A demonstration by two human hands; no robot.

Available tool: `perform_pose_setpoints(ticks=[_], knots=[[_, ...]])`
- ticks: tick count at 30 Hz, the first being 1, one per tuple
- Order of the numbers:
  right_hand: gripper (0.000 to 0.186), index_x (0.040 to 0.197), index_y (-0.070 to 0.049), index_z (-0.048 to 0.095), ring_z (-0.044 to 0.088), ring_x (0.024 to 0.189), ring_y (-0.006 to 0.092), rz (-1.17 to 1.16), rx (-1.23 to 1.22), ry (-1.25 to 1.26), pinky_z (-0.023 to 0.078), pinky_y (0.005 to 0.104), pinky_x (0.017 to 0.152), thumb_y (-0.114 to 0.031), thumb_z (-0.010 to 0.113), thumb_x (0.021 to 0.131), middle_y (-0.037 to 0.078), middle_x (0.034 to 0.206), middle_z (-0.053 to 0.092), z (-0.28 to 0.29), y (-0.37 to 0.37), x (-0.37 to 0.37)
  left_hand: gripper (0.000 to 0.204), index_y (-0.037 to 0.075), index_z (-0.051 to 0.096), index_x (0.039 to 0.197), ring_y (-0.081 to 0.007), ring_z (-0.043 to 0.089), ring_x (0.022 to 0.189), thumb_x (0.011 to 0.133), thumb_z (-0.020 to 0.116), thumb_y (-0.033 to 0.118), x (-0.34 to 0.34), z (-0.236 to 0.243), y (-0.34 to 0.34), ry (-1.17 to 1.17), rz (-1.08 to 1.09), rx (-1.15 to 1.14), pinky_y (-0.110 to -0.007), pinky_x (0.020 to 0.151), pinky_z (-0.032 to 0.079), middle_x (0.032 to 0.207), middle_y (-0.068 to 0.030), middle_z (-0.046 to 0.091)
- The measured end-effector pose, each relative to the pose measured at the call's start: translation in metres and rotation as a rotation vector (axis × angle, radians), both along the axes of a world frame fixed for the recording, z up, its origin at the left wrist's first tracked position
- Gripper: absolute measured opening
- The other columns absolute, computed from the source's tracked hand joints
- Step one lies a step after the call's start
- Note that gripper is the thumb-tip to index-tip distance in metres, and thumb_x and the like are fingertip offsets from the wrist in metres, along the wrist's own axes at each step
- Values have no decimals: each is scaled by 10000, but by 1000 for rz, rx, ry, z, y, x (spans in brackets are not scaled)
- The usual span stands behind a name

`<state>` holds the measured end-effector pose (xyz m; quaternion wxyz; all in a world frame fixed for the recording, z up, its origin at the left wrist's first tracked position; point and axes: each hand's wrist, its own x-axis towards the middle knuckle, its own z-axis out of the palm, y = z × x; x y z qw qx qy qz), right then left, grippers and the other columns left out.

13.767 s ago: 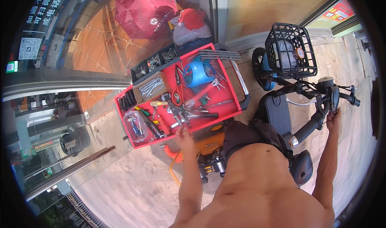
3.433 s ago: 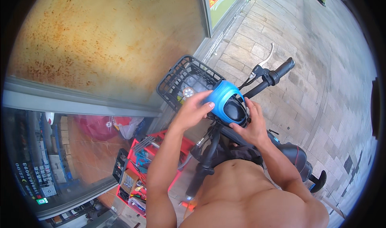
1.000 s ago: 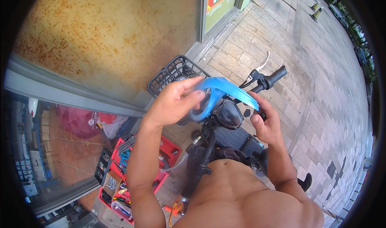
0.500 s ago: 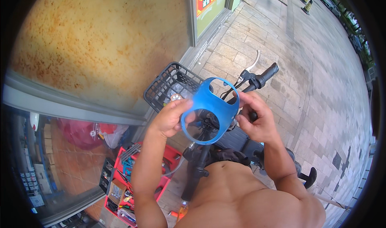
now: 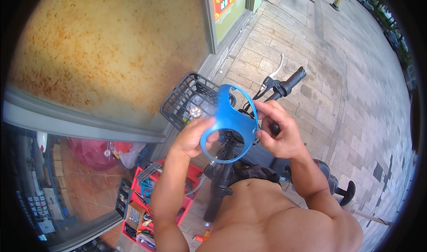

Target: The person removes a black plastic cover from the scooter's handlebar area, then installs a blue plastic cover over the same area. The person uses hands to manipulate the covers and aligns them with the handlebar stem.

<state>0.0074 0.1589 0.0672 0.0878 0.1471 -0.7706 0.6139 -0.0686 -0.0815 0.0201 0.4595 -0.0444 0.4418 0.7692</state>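
Observation:
A blue plastic cover [image 5: 227, 119], a thin curved shell with large rounded openings, is held up over the handlebar of a bicycle-like vehicle. My left hand [image 5: 194, 136] pinches its left edge, thumb on top and fingers partly behind. At the opposite edge, my right hand [image 5: 279, 129] grips the rim between thumb and fingers. A dark rounded knob [image 5: 275, 129] shows by the right palm; I cannot tell whether the hand holds it. Beyond the cover are the right handlebar grip [image 5: 294, 81] and a silver brake lever [image 5: 279, 66]. The black front basket [image 5: 178, 101] stands at the cover's left.
A red toolbox [image 5: 182, 209] full of tools sits on the ground at lower left. The left handlebar grip [image 5: 216, 205] lies close to my body. A glass shopfront [image 5: 111, 52] borders the left side. Stone paving [image 5: 351, 96] spreads right, with striped cones [image 5: 336, 3] far off.
The blue cover has turned a little and shifted slightly left, showing a narrower face. Both hands keep their hold at its edges. The view has shifted slightly.

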Motion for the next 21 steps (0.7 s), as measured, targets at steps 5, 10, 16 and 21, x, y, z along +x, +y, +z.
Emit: perform_pose_setpoints(ticks=[5, 10, 16, 21], knots=[[608, 1282, -11, 511, 436, 549, 53, 21, -23, 26, 358, 190, 521, 68, 612, 688, 78, 1005, 506, 0, 1, 1, 254, 45, 580, 956, -57, 450, 508, 946, 535, 295, 0, 3, 0, 6, -20, 24, -183, 403, 324, 653, -13, 524], [575, 1250, 0, 509, 432, 553, 53, -2, -51, 29, 348, 193, 516, 48, 631, 690, 83, 1026, 503, -3, 0, 1, 238, 49, 576, 946, -62, 450, 500, 946, 541, 285, 4, 5, 3, 59, 30, 8, -187, 405, 337, 652, -14, 523], [522, 1204, 7, 515, 430, 556, 51, -4, -84, 28, 338, 192, 509, 46, 633, 697, 78, 1031, 488, -6, 0, 3, 221, 49, 577, 941, -69, 462, 513, 946, 550, 268, 6, 9, 3, 89, 77, 26, -198, 413, 353, 660, -16, 523], [523, 1207, 11, 513, 425, 555, 43, 9, -135, 25, 332, 187, 507, 47, 633, 700, 78, 1037, 484, -8, 1, 2, 218, 48, 581, 956, -66, 454, 523, 949, 545, 262, 8, 12, 5, 104, 92, 31, -193, 424, 346, 660, -12, 519]])
